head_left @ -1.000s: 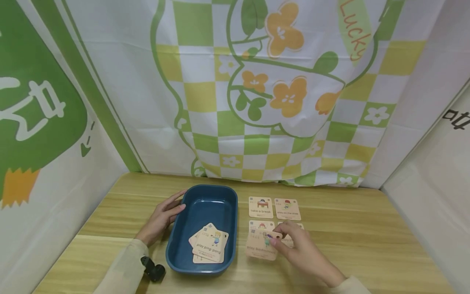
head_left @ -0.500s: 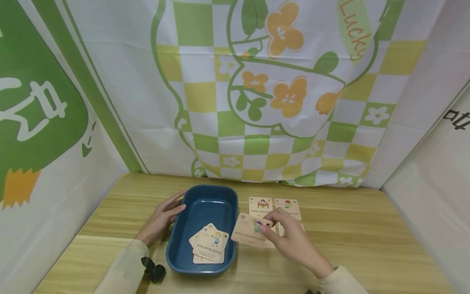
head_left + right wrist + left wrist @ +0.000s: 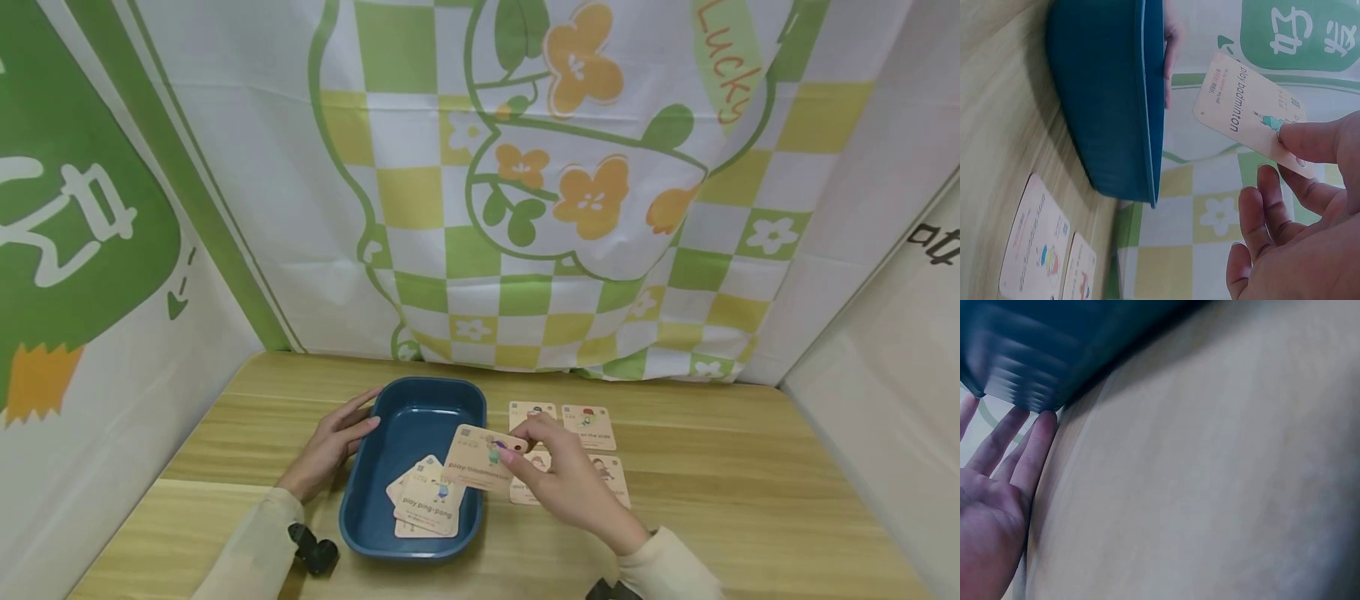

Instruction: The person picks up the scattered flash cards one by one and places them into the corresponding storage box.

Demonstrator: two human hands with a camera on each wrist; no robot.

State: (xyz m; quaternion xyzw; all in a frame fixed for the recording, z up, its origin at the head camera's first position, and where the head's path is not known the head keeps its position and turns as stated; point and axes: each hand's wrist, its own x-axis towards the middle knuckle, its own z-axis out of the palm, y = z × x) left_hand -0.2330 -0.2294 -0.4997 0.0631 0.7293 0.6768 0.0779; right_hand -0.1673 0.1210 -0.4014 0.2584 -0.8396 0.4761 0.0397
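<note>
My right hand (image 3: pixel 566 479) pinches a "play badminton" picture card (image 3: pixel 471 467) by its right edge, between thumb and index finger. The card is tilted and raised over the right rim of a dark blue tray (image 3: pixel 408 392). In the right wrist view the card's printed face (image 3: pixel 1229 103) shows fully apart from the part under the thumb. Against the tray's left side rests my left hand (image 3: pixel 330 446), its fingers extended, as the left wrist view also shows. Several cards lie overlapped in the tray's near end, a "play ping-pong" card (image 3: pixel 427 504) on top.
Right of the tray, several cards lie in two rows on the wooden table (image 3: pixel 720 500), among them a "play on the slide" card (image 3: pixel 588 427). My right hand partly covers some. A patterned cloth (image 3: pixel 480 292) hangs behind the table, and pale side walls flank it.
The right hand has carried the badminton card up and leftward from above the laid-out cards to the tray's right rim. The left hand and tray have stayed put.
</note>
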